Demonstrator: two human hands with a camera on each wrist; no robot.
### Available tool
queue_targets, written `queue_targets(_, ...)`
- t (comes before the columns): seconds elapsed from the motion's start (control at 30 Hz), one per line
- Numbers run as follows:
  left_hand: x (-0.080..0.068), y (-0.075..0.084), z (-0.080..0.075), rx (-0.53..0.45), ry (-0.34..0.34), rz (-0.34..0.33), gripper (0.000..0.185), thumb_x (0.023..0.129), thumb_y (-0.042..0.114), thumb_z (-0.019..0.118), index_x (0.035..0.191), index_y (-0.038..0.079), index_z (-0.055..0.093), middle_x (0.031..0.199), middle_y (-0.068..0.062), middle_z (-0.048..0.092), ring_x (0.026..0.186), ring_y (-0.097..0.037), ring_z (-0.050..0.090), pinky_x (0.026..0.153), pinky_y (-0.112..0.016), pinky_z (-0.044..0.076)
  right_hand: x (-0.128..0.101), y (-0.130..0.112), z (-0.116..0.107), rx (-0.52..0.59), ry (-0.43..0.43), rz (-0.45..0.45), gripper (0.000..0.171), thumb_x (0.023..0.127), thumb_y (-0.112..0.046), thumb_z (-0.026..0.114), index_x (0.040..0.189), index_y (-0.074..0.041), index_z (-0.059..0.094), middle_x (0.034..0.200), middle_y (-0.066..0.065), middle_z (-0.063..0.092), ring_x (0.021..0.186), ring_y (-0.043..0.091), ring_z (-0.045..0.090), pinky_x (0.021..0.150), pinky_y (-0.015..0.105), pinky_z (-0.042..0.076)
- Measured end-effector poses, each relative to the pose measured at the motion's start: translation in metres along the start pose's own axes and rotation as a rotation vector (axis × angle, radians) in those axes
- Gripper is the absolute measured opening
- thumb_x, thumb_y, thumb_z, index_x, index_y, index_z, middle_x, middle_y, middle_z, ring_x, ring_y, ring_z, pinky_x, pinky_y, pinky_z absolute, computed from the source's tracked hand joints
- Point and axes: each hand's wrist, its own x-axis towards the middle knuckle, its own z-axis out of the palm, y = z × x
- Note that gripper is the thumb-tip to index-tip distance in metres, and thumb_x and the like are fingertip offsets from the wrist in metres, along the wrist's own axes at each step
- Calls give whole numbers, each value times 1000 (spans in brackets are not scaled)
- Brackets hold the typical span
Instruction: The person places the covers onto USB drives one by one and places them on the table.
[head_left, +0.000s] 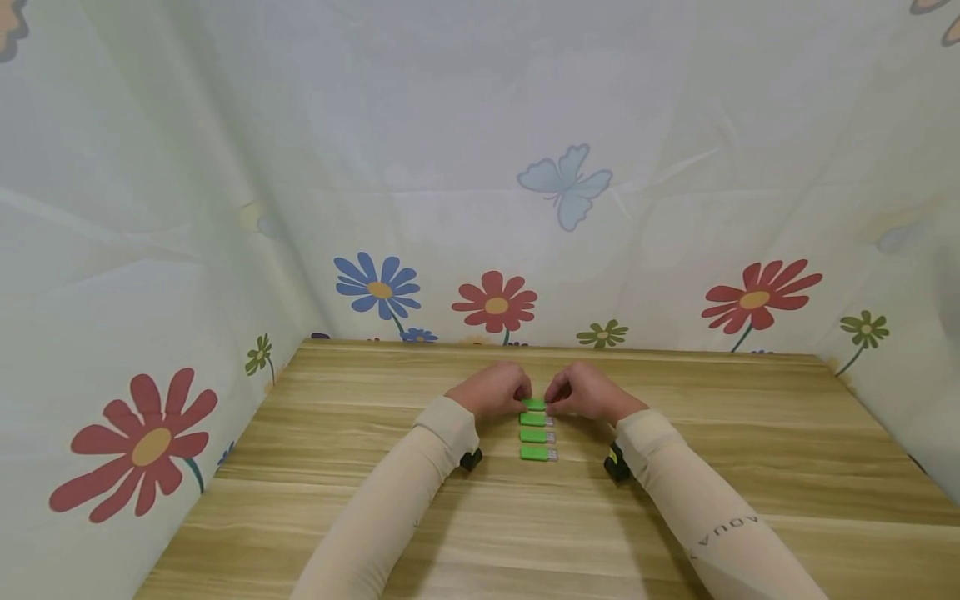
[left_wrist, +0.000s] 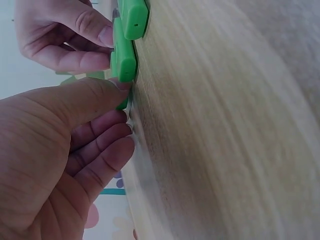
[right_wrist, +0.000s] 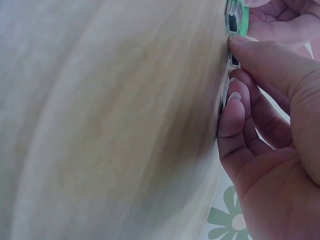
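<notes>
Several green USB flash drives lie one behind another in a column on the wooden table, their metal plugs pointing right. The farthest flash drive is between my two hands. My left hand pinches its green left end with thumb and fingers. At its plug end, my right hand holds it between thumb and fingertips. In the left wrist view, the left thumb partly hides this drive. The right wrist view shows the right thumb against the plug. The nearest flash drive lies untouched at the front of the column.
The wooden table runs back to a pale curtain printed with flowers and a butterfly. A dark wrist strap piece hangs below the right cuff, and another below the left.
</notes>
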Motion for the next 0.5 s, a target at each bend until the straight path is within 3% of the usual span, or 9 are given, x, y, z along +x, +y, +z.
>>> queue_targets(0.3, -3, -3, -1, -25, -4, -18, 8, 92, 17, 76, 84, 16, 75, 74, 5, 61, 69, -10, 51, 64, -20, 43, 0, 2, 0, -1, 2, -8, 9, 85, -14, 83, 92, -9, 80, 88, -1, 77, 80, 8, 67, 74, 27, 56)
queue_targets(0.5, -8, -12, 2, -54, 6, -42, 25, 92, 14, 73, 69, 18, 63, 63, 6, 44, 58, -10, 41, 56, -22, 36, -6, 4, -2, 42, 6, 35, 13, 88, -15, 81, 98, -8, 80, 95, 2, 77, 86, 12, 67, 80, 31, 57)
